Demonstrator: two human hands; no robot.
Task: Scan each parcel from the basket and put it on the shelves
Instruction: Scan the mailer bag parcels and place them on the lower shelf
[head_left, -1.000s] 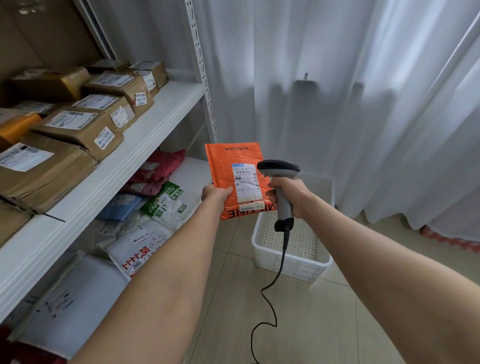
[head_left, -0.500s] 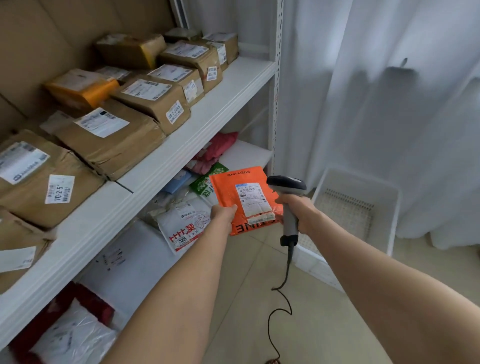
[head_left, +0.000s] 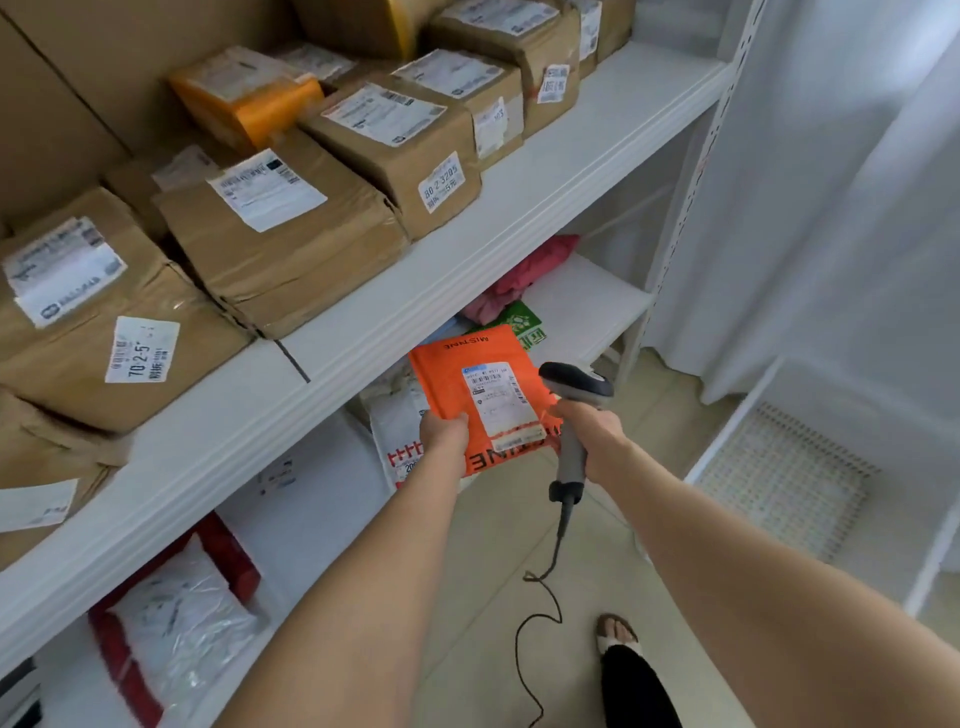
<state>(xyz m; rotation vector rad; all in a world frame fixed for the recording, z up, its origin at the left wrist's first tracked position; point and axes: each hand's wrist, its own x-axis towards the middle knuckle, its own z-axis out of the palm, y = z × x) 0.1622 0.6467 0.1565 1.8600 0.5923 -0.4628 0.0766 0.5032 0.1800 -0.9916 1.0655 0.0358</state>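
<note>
L hand (head_left: 444, 431) pinches the orange mailer bag (head_left: 451, 382) by its near edge; R hand (head_left: 587, 431) wraps the scanner (head_left: 574, 382) at its 3 o'clock. Scan step, maybe done. Next: slide bag onto low shelf (head_left: 587, 306) at 12.

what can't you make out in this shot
Head view only.
- Label on the orange parcel: print too small and blurred to read.
- Left hand: fingers hidden behind the parcel.
- Basket: cut off by the right edge, far part unseen.
- Scanner window: faces away from the camera.
</note>
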